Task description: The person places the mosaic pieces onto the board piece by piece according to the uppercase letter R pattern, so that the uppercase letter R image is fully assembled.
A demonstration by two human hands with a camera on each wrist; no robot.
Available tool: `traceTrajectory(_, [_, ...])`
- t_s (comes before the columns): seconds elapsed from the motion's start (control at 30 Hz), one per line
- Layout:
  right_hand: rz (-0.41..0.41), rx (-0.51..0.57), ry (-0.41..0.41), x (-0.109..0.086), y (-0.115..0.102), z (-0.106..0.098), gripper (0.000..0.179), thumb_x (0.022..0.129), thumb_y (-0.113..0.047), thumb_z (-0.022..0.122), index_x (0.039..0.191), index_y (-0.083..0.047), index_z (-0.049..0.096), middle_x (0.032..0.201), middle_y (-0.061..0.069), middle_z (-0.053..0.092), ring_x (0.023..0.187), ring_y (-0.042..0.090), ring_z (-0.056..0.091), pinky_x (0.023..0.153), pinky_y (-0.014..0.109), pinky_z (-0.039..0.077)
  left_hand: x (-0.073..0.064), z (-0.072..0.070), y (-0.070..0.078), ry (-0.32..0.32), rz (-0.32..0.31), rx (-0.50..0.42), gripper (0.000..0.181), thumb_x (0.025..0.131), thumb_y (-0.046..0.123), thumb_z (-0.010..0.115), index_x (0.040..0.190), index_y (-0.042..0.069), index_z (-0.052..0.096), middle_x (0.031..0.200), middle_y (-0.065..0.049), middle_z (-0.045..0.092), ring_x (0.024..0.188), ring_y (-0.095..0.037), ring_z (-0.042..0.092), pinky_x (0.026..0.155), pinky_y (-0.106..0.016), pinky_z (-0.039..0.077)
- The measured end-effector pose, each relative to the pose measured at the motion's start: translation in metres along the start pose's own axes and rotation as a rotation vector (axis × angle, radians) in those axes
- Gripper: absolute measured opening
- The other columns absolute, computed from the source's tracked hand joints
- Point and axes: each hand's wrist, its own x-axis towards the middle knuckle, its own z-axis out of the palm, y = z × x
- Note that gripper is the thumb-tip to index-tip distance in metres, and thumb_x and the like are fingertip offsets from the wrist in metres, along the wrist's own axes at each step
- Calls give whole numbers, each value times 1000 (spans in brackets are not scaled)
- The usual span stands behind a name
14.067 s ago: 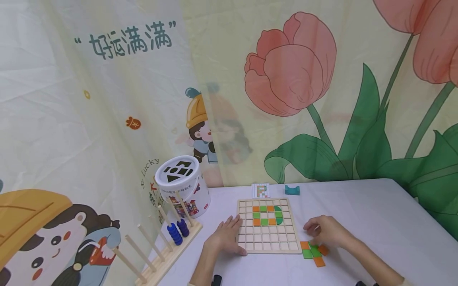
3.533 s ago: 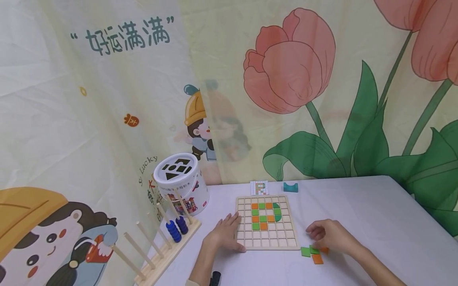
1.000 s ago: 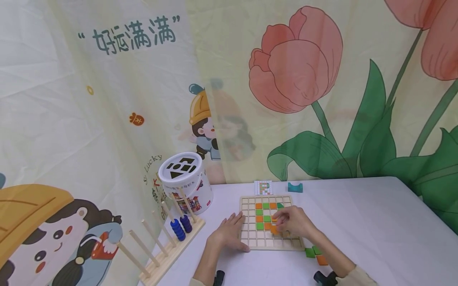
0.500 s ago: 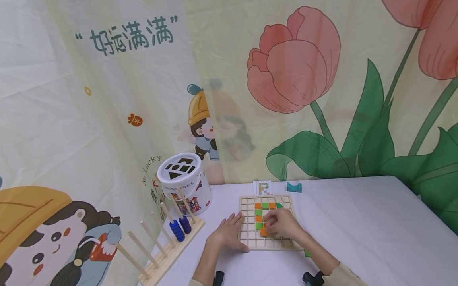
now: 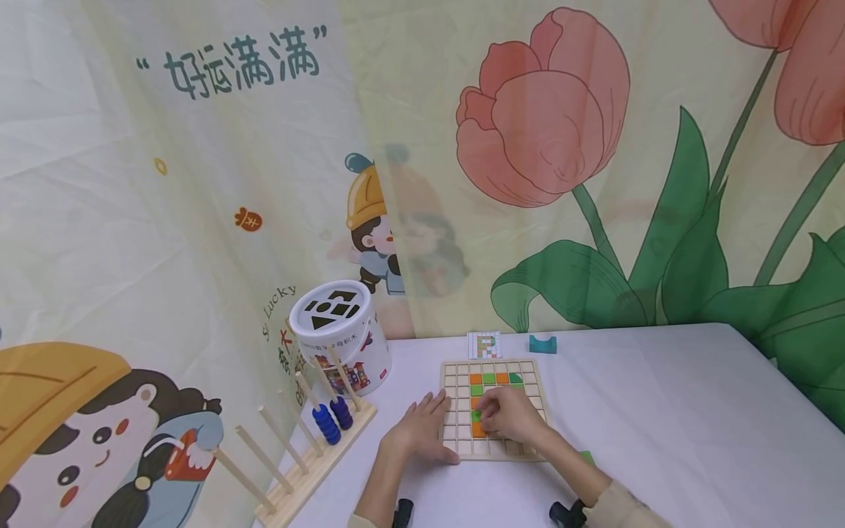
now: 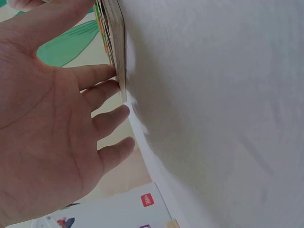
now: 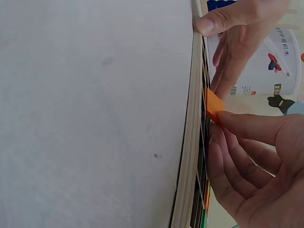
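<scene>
A square wooden grid board (image 5: 455, 446) lies on the table, with orange, green and dark green tiles set in its cells. My left hand (image 5: 420, 433) rests along the board's left edge, its fingers spread and fairly straight, thumb at the near corner. Over the lower middle of the grid, my right hand (image 5: 513, 416) pinches an orange square tile (image 7: 215, 103). That tile sits tilted against the board, below the left column of tiles, in the right wrist view. The right hand hides several placed tiles. A green tile (image 5: 587, 457) shows past the right forearm, which covers the spot around it.
Behind the board lie a small pattern card (image 5: 485, 345) and a teal notched block (image 5: 543, 345). On the left stand a wooden peg rack (image 5: 310, 462) with blue beads and a white bucket (image 5: 339, 330) with a shape-cut lid. A printed curtain hangs behind.
A green and an orange tile joined the board earlier. My right hand has since brought another orange tile from the loose pile and slid leftward across the grid. The left hand stayed put.
</scene>
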Motion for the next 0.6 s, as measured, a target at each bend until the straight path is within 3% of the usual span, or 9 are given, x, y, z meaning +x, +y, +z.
traceTrajectory(0.33, [-31,-47,13,-6,-6,1,21,80,4,84,95,-8,77,76,-7,67,71,9,62,64,22,56,-1,0,1,16,7,17,107,77,53,88,161,10,39,170,-7,32,157,-30,26,126,-52,27])
traceTrajectory(0.6, [-12,-96,79,-12,-9,-16,20,82,-2,86,98,-13,78,80,-10,67,75,10,62,67,24,56,-1,-1,1,4,-3,-2,107,78,54,87,162,10,38,171,-6,30,158,-30,24,127,-53,25])
